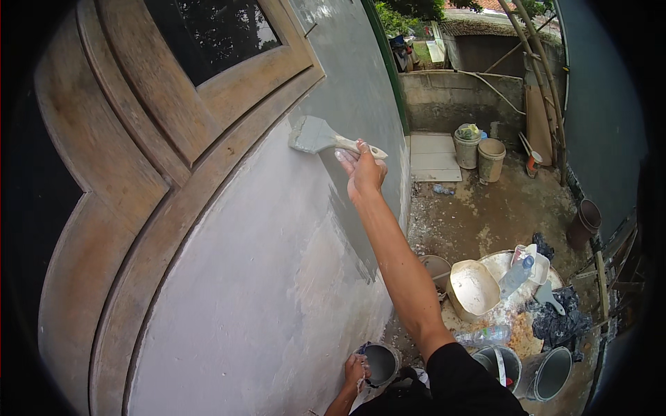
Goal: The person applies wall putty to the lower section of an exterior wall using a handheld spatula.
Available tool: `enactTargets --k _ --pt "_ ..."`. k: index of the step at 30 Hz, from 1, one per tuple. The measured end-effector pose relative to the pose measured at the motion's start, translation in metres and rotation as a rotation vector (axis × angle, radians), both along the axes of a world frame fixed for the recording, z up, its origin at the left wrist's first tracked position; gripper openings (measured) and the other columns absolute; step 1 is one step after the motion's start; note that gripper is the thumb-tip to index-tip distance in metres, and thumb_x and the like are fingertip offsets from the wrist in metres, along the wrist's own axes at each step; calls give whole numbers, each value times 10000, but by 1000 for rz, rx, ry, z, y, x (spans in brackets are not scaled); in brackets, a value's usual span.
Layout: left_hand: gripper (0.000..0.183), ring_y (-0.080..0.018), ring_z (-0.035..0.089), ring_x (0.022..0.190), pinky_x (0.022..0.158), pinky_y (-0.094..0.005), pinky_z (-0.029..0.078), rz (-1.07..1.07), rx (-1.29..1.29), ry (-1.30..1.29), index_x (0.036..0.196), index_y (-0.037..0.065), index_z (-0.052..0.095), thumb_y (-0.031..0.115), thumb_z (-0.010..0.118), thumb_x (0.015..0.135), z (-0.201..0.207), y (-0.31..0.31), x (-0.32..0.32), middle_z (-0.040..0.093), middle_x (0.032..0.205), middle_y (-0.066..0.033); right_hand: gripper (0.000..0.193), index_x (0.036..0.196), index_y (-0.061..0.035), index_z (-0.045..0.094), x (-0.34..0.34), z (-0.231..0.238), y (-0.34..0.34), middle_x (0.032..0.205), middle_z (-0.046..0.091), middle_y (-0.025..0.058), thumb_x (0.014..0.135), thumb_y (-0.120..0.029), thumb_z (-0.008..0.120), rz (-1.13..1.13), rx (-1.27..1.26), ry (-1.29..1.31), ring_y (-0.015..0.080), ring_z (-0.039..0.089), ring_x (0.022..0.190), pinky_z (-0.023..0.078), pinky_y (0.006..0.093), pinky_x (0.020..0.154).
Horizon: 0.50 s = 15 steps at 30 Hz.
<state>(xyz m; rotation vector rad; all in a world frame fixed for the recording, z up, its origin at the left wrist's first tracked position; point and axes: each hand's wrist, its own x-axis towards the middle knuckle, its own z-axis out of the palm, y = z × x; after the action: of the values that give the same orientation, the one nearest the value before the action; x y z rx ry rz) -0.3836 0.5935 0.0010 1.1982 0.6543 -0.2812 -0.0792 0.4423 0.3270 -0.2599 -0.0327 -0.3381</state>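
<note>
My right hand [363, 171], arm stretched out, is closed round the pale handle of a wide paintbrush [316, 134]. The brush head is coated in grey paint and lies against the wall [257, 277], just beside the wooden window frame [229, 152]. Darker grey, wet-looking paint covers the wall's far part; the nearer part is paler. Low by my body, my left hand [356, 369] grips the rim of a small bucket [381, 363] with grey paint inside. Part of that bucket is cut off from sight by my clothing.
At right stands a round, paint-spattered tabletop [517, 305] with a cream container [474, 288], a plastic bottle [517, 276], a scraper [550, 298] and black plastic [565, 322]. Buckets [553, 374] stand below it. Further off are more buckets [491, 159] and leaning bamboo poles [548, 90].
</note>
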Motion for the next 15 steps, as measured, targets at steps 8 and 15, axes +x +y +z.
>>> enactTargets --k 8,15 --pt "72 -100 342 391 329 -235 267 7 -6 -43 802 40 430 97 399 831 -5 -1 9 384 550 -17 242 970 112 400 6 17 8 997 474 252 837 -82 455 -7 57 -36 330 550 890 518 365 760" --pt "100 -106 328 371 323 -237 253 18 -15 -83 820 33 418 127 400 850 -7 4 9 385 546 -27 241 985 91 398 4 11 4 984 481 232 829 -80 464 14 50 -12 315 538 911 504 378 778"
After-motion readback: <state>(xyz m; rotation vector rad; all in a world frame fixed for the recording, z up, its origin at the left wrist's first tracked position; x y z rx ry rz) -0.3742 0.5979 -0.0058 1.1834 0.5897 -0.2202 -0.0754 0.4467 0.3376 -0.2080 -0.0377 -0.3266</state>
